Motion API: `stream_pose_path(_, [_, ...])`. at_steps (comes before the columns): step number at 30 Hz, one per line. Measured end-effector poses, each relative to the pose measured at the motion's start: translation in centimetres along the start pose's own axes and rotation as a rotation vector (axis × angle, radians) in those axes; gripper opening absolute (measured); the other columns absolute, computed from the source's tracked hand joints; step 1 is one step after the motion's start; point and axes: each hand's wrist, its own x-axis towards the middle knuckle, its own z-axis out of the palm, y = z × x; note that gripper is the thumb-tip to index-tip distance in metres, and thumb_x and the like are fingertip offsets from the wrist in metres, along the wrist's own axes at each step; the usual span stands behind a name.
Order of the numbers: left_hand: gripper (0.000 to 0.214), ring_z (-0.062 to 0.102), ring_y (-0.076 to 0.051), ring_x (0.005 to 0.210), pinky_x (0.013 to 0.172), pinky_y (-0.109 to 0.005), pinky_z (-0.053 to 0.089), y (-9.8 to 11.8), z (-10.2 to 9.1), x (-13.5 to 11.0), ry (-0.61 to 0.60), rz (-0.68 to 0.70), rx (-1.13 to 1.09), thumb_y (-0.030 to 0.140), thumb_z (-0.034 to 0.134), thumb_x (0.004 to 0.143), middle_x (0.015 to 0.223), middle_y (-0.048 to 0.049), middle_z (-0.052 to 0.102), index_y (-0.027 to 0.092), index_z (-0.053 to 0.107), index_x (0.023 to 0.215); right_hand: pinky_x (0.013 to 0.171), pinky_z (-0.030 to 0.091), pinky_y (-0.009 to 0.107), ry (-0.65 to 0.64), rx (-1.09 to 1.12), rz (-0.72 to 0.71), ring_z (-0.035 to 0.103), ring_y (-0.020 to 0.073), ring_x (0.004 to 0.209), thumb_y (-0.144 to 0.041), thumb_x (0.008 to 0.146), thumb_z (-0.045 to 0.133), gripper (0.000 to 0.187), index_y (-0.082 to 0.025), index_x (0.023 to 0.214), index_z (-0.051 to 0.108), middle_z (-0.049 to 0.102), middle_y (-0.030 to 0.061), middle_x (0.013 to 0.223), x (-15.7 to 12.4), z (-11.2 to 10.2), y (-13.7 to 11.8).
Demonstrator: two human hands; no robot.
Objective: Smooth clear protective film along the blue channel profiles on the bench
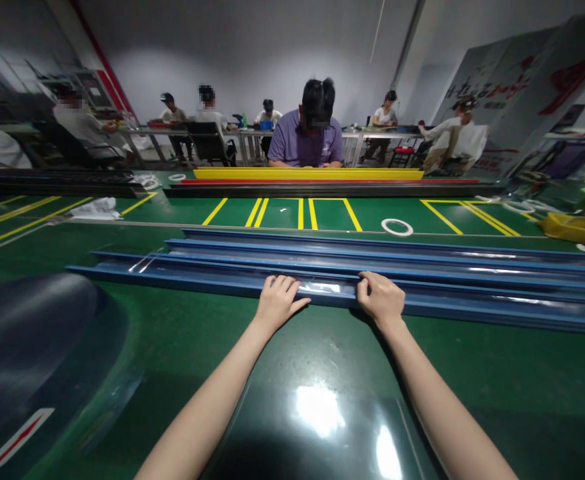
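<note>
Several long blue channel strips [472, 270] lie side by side across the green table. The strip nearest me [172, 281] has a shiny clear film [325, 288] inside its groove. My left hand [278, 300] lies over its near wall, with the fingers inside the groove and the thumb stretched out along the front. To the right, my right hand [383, 298] is curled on the same strip, its bent index finger and thumb touching the edge. Part of the strip is hidden beneath both hands.
Past the blue strips lie a white tape ring [397, 227], crumpled white plastic [97, 209] and a yellow strip [307, 174] beside red and black ones. A dark rounded object [37, 353] stands near left. A person in purple [305, 137] sits opposite; others work behind.
</note>
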Motion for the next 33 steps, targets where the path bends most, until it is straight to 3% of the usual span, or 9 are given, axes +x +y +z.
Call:
stream_pose_path(6, [0.036,0.052,-0.02,0.087,0.079,-0.034,0.03,0.1,0.0,0.1,-0.012,0.027,-0.01,0.048,0.043,0.083,0.093,-0.0066,0.063,0.017,0.057,0.094,0.064,0.043,0.023,0.049,-0.022,0.042,0.062,0.0156,0.074,-0.021,0.075,0.04,0.029,-0.017,0.083,0.068,0.069,0.0034,0.083,-0.2,-0.5,1.9])
stream_pose_path(18, [0.04,0.052,-0.017,0.069,0.064,-0.03,0.028,0.1,-0.1,0.3,-0.05,0.027,0.042,0.05,0.036,0.085,0.07,-0.0039,0.061,0.017,0.056,0.074,0.064,0.043,0.022,0.084,-0.02,0.033,0.063,0.0147,0.074,-0.02,0.075,0.041,0.027,-0.017,0.082,0.068,0.07,0.0022,0.082,-0.2,-0.5,1.8])
stream_pose_path(33, [0.037,0.053,-0.016,0.067,0.063,-0.028,0.028,0.0,-0.2,0.5,-0.051,0.023,0.058,0.05,0.043,0.082,0.07,-0.0019,0.062,0.017,0.054,0.069,0.064,0.042,0.021,0.104,0.0,0.028,0.062,0.014,0.073,-0.019,0.076,0.042,0.026,-0.018,0.082,0.067,0.069,0.0022,0.081,-0.4,-0.4,1.7])
